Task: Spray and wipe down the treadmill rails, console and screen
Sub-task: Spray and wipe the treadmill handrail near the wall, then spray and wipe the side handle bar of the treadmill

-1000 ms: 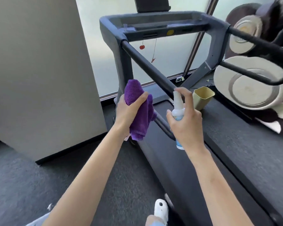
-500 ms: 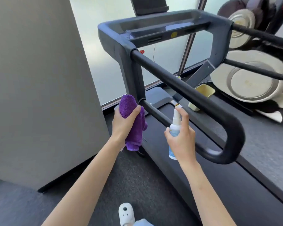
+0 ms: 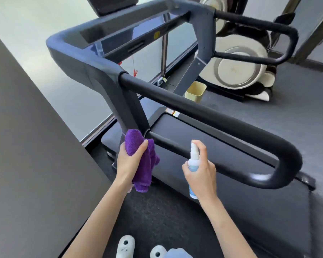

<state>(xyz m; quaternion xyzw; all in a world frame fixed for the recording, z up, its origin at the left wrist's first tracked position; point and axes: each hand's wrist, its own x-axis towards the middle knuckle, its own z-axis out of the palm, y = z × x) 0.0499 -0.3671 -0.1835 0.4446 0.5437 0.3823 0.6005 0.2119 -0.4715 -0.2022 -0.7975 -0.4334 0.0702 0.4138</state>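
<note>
Spraying the lower rail [image 3: 175,145] at frame centre: right hand [image 3: 200,173] gripping bottle [image 3: 193,161], left hand [image 3: 129,161] clutching cloth [image 3: 144,164]; wiping probably next.

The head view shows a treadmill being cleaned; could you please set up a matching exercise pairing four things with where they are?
Things:
1. purple cloth
2. spray bottle
3. yellow bin
4. white shoes

Places:
A. on the floor beyond the treadmill's far upright
B. gripped in the left hand
C. at the bottom edge of the view
D. held in the right hand

Pairs: 1-B, 2-D, 3-A, 4-C
</note>
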